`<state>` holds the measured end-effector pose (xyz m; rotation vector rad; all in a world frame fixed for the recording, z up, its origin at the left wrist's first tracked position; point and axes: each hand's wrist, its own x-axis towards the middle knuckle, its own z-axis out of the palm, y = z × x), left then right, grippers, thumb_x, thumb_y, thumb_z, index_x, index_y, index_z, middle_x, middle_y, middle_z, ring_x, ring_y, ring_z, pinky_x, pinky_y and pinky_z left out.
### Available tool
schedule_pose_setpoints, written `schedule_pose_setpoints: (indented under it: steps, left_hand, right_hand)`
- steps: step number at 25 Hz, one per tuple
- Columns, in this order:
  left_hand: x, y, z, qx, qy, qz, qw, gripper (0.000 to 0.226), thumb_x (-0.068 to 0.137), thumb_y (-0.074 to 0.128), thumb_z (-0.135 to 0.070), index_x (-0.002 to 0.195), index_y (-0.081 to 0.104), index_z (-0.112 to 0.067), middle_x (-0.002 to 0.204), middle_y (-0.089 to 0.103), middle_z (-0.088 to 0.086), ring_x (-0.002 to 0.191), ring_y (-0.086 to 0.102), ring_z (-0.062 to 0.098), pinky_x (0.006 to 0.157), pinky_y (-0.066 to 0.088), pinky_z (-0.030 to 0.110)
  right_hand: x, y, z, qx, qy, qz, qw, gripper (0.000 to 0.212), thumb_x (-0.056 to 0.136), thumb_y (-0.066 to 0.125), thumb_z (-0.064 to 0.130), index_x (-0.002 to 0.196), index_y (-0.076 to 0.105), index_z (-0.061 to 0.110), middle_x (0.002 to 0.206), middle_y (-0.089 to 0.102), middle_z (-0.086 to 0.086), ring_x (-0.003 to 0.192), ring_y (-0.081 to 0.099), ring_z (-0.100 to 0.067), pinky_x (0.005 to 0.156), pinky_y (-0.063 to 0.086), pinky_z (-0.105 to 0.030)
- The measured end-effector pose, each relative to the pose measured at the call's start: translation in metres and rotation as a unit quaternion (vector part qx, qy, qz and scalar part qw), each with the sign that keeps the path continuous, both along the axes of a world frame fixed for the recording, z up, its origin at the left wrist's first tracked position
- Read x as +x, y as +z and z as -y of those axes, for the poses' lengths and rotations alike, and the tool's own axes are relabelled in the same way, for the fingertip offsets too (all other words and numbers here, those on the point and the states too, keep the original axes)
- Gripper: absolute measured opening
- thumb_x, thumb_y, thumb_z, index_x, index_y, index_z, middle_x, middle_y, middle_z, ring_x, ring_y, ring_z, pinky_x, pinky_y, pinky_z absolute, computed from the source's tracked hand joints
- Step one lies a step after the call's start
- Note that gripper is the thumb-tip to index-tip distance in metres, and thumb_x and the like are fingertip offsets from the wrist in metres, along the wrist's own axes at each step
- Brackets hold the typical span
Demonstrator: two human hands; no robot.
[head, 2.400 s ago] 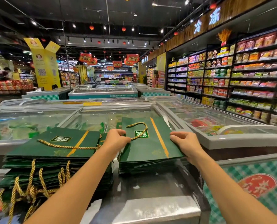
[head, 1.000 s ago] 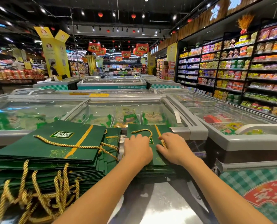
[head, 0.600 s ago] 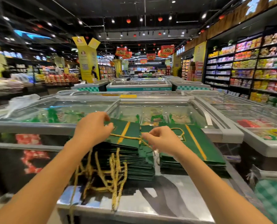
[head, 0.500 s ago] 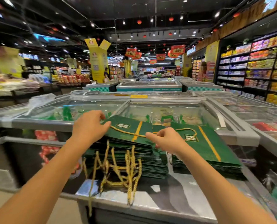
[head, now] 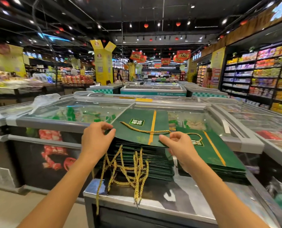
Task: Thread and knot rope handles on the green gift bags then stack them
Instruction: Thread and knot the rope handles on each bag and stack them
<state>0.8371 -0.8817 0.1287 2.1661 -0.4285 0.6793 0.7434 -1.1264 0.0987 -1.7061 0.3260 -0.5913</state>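
Note:
A flat green gift bag (head: 142,129) with a gold stripe and a gold rope handle (head: 137,128) is lifted a little off the left stack of green bags (head: 142,160). My left hand (head: 96,139) pinches its near left corner. My right hand (head: 178,145) pinches its near right corner, close to the rope's end. Many gold rope handles (head: 128,170) hang from the left stack over the counter's front. A second stack of green bags (head: 216,158) lies to the right, with one rope loop on top.
Both stacks rest on a steel counter (head: 170,203). Glass-topped freezer chests (head: 74,111) stand behind and to the right (head: 260,122). Stocked shelves (head: 260,74) line the right wall. A floor aisle (head: 13,206) opens at the lower left.
My hands left the right stack and moved to the left stack. They took its top bag by the near corners and raised it. The view swung left.

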Motion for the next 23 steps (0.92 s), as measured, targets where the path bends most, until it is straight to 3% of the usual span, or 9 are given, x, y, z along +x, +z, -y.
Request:
schedule_pose_setpoints:
  steps: [2,5,8,12,15,18,21,23]
  left_hand:
    - [-0.016,-0.004,0.006,-0.081,-0.059,0.019,0.995,0.012,0.088,0.073,-0.025,0.098,0.078,-0.022,0.1,0.072,-0.005,0.09,0.067,0.009,0.085,0.055,0.033]
    - [-0.048,-0.014,0.023,-0.145,-0.138,0.012,0.98,0.011,0.089,0.074,-0.019,0.097,0.076,-0.026,0.106,0.065,-0.01,0.092,0.065,0.0,0.081,0.048,0.014]
    - [-0.077,-0.033,0.048,-0.159,-0.211,-0.028,0.964,0.014,0.088,0.075,-0.02,0.096,0.075,-0.031,0.107,0.063,-0.011,0.092,0.065,0.002,0.081,0.051,0.016]
    - [-0.111,-0.069,0.084,-0.122,-0.27,-0.032,0.955,0.014,0.085,0.077,-0.02,0.089,0.073,-0.033,0.1,0.06,-0.009,0.071,0.059,0.012,0.068,0.047,0.014]
    - [-0.126,-0.094,0.105,-0.084,-0.301,-0.053,0.949,0.011,0.084,0.078,-0.022,0.089,0.074,-0.03,0.098,0.06,-0.009,0.074,0.057,0.009,0.065,0.044,0.013]
    - [-0.129,-0.108,0.115,-0.03,-0.291,-0.034,0.956,0.01,0.082,0.079,-0.021,0.088,0.073,-0.028,0.093,0.058,-0.01,0.082,0.056,0.006,0.067,0.041,0.008]
    - [-0.125,-0.117,0.116,0.034,-0.283,-0.021,0.958,0.01,0.085,0.075,-0.023,0.093,0.07,-0.028,0.094,0.057,-0.013,0.082,0.056,0.005,0.069,0.04,0.008]
    - [-0.121,-0.121,0.115,0.053,-0.283,-0.02,0.957,0.012,0.089,0.072,-0.027,0.1,0.067,-0.028,0.098,0.056,-0.014,0.089,0.056,0.002,0.072,0.04,0.01]
  right_hand:
    - [-0.019,0.0,0.003,0.048,-0.001,0.037,0.998,0.035,0.086,0.081,0.026,0.109,0.062,0.009,0.1,0.073,-0.008,0.087,0.071,-0.021,0.062,0.052,-0.026]
    - [-0.066,0.002,0.011,0.066,-0.035,0.073,0.994,0.028,0.09,0.076,0.016,0.112,0.06,0.011,0.096,0.076,-0.007,0.09,0.074,-0.018,0.063,0.058,-0.028]
    - [-0.118,-0.006,0.03,0.067,-0.065,0.083,0.992,0.026,0.089,0.076,0.013,0.109,0.059,0.012,0.09,0.078,-0.004,0.087,0.074,-0.016,0.065,0.057,-0.03]
    - [-0.179,-0.037,0.06,0.021,-0.128,0.035,0.991,0.027,0.086,0.079,0.018,0.107,0.063,0.014,0.1,0.074,-0.009,0.092,0.072,-0.019,0.062,0.055,-0.023]
    - [-0.21,-0.054,0.083,-0.07,-0.194,-0.069,0.976,0.026,0.083,0.082,0.032,0.1,0.067,0.02,0.093,0.072,-0.01,0.08,0.067,-0.016,0.061,0.05,-0.025]
    - [-0.223,-0.063,0.094,-0.252,-0.22,-0.195,0.922,0.033,0.082,0.079,0.048,0.095,0.069,0.019,0.081,0.068,0.001,0.075,0.061,-0.009,0.067,0.048,-0.027]
    - [-0.223,-0.062,0.096,-0.334,-0.205,-0.225,0.892,0.036,0.083,0.077,0.052,0.091,0.073,0.017,0.078,0.068,0.0,0.076,0.062,-0.008,0.069,0.049,-0.029]
    - [-0.224,-0.06,0.102,-0.33,-0.219,-0.207,0.895,0.029,0.083,0.079,0.048,0.091,0.073,0.02,0.074,0.066,0.003,0.072,0.06,-0.006,0.06,0.045,-0.02]
